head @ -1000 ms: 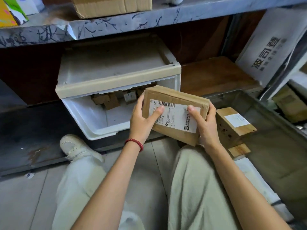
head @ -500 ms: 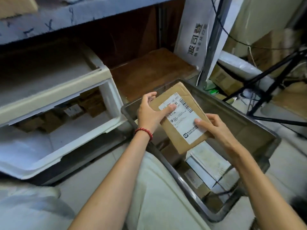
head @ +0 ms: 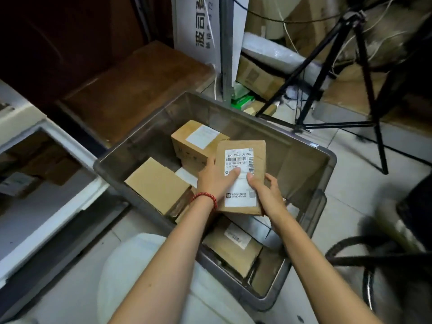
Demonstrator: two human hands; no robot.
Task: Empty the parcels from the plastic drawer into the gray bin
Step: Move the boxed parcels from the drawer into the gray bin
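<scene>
Fingers [head: 271,181] of both hands are curled round a flat brown parcel [head: 243,157]. The left hand [head: 216,181] grips its left edge with the thumb laid on the white label. The right hand [head: 266,195] grips its lower right edge, with the thumb also on the label. The parcel is held label-up over the inside of the gray bin [head: 332,160], its long side running from 6 to 12 o'clock. Whether it touches anything beneath it cannot be told.

Other parcels lie in the bin. At 11 o'clock from the held parcel is a labelled box [head: 196,139], at 9 o'clock a plain box [head: 156,183], and at 6 o'clock a flat labelled packet [head: 231,249].

The plastic drawer [head: 58,206] sits at 9 o'clock in the view, standing open, with blurred brown parcels [head: 42,164] inside. A red bead bracelet [head: 205,197] circles the left wrist. A black tripod [head: 364,73] stands on the tiled floor [head: 350,195] at 2 o'clock.
</scene>
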